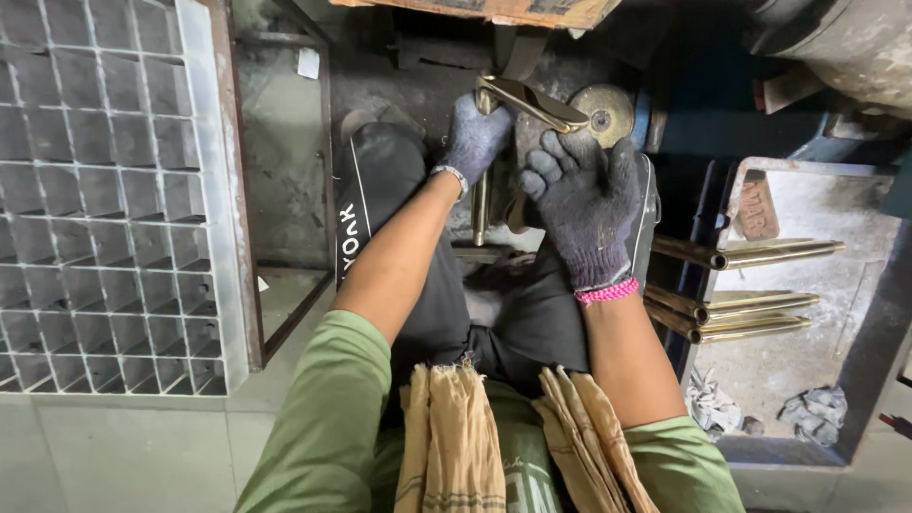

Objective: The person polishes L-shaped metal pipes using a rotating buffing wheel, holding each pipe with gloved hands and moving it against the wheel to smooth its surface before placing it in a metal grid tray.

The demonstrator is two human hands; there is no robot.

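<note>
While gloved, both grips around brass handle.

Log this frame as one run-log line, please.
left hand: gloved, grips brass handle | right hand: gloved, steadies it at buffing wheel | more brass handles at right

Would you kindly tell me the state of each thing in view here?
Left hand: gloved, closed around the brass handle.
Right hand: gloved, pressing the handle.
Brass handle: held against the buffing wheel.
Buffing wheel: spinning or still, cannot tell.
Brass handles: lying in the tray.
Divider crate: its cells look empty.
</note>
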